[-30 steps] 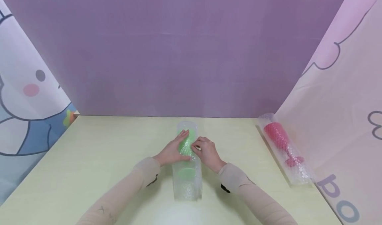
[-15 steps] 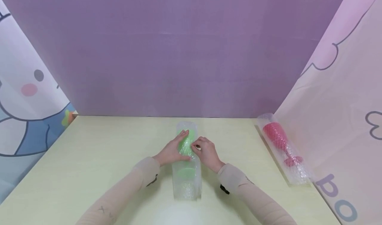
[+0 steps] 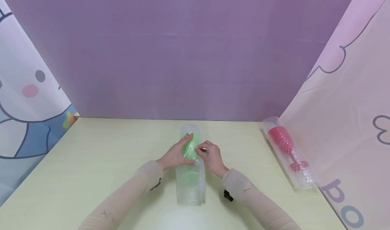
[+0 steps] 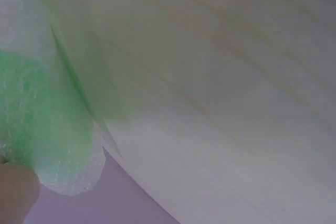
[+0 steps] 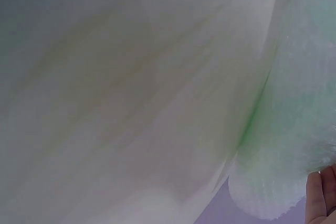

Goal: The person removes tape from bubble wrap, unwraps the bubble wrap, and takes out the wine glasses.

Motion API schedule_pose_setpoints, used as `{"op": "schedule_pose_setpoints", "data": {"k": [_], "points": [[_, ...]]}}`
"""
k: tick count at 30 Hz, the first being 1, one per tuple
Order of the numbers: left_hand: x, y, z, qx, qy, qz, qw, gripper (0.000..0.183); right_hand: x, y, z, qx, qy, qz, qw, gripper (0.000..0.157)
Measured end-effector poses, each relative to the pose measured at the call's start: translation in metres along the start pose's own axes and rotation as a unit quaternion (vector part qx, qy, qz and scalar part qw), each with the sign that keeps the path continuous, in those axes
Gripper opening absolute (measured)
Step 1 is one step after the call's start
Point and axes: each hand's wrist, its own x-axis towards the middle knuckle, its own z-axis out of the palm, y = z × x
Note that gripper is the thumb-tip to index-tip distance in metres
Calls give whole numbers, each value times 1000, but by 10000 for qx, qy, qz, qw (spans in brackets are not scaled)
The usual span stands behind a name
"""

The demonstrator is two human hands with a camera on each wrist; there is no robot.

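A green goblet (image 3: 191, 149), wrapped in bubble wrap (image 3: 191, 195), lies lengthwise on the table in front of me. My left hand (image 3: 176, 153) is spread over its upper part, fingers and thumb apart and pressing on the wrap. From the right side, my right hand (image 3: 212, 157) pinches the wrap between thumb and forefinger, near the goblet's bowl. In the left wrist view one fingertip (image 4: 18, 190) shows on the wrapped bowl. At the wrap's edge in the right wrist view are fingers (image 5: 316, 198) of the right hand. The goblet's stem is partly hidden.
A second goblet (image 3: 281, 140), red and also in bubble wrap, lies slanted along the right edge of the pale table (image 3: 115, 148). A purple panel (image 3: 182, 54) stands behind the table, with patterned cloths at both sides.
The right hand's thumb and forefinger have tilted slightly, narrowing the visible gap between them. The left hand and both wrapped goblets stay where they were.
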Motion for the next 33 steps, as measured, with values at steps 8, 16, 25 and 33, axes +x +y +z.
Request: {"op": "schedule_pose_setpoints", "data": {"k": [8, 16, 25, 33], "points": [[-1, 1, 1, 13, 27, 12, 10000, 105, 0, 0, 0, 408, -15, 328, 9986, 8], [0, -2, 3, 72, 60, -47, 9999, 105, 2, 4, 1, 759, 44, 526, 9957, 6], [1, -2, 5, 96, 124, -20, 9999, 105, 3, 4, -1, 1123, -40, 985, 9888, 7], [0, 5, 4, 90, 124, -2, 9999, 103, 5, 4, -6, 1192, -142, 1674, 9786, 10]]}}
